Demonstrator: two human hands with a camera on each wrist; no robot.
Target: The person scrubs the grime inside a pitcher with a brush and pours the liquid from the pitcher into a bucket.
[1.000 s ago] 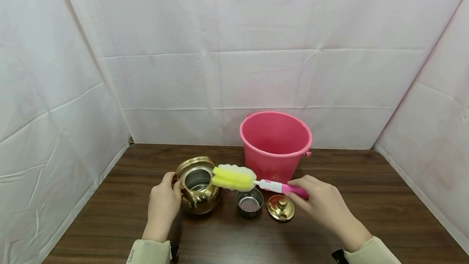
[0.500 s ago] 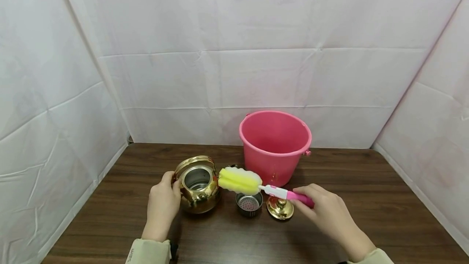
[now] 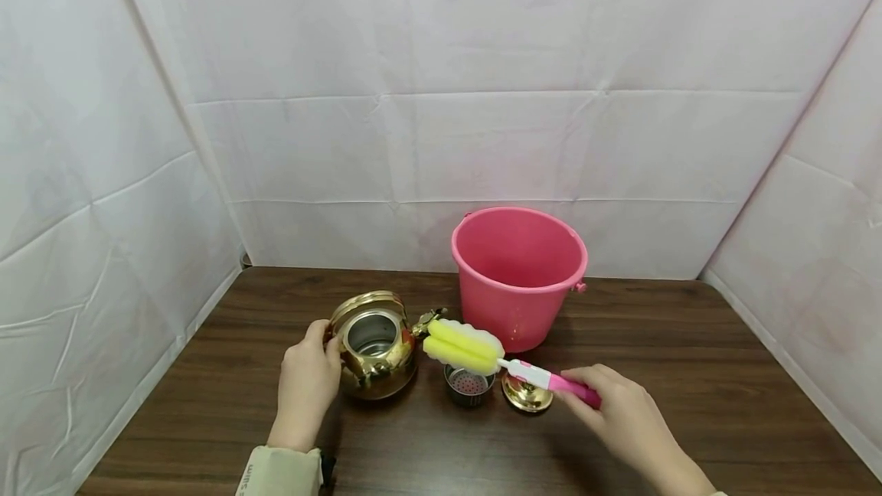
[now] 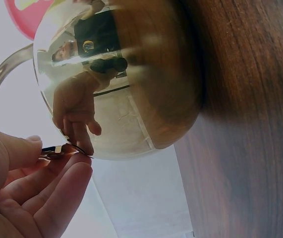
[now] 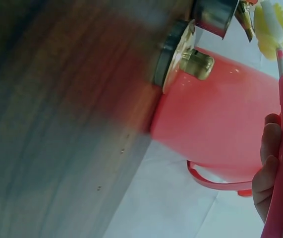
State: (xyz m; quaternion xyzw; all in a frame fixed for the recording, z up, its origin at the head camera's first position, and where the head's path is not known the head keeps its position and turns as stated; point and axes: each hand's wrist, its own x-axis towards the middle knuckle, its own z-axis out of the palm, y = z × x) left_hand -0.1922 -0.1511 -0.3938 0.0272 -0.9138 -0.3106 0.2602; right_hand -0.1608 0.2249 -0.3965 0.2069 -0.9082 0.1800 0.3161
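A shiny gold teapot (image 3: 379, 370) stands lidless at the left, its steel inside showing and its spout pointing right. My left hand (image 3: 308, 381) pinches the lower end of its arched handle (image 4: 2, 74), thumb above and fingers beneath in the left wrist view. My right hand (image 3: 620, 412) grips the pink handle of a sponge bottle brush (image 3: 465, 347). The yellow and white sponge head is in the air, overlapping the steel strainer cup (image 3: 468, 396) and the spout's tip in the head view. Beneath the brush handle lies the gold lid (image 3: 527, 398), knob up.
A pink bucket (image 3: 513, 316) stands behind the strainer cup and the lid, close to the back curtain (image 3: 427, 136). White cloth also walls the left and right sides. All the things stand on a dark wood table (image 3: 413, 458).
My right hand has drawn the brush rightward and toward me, away from the teapot's mouth, so the spout now shows. My left hand and the teapot have stayed in place.
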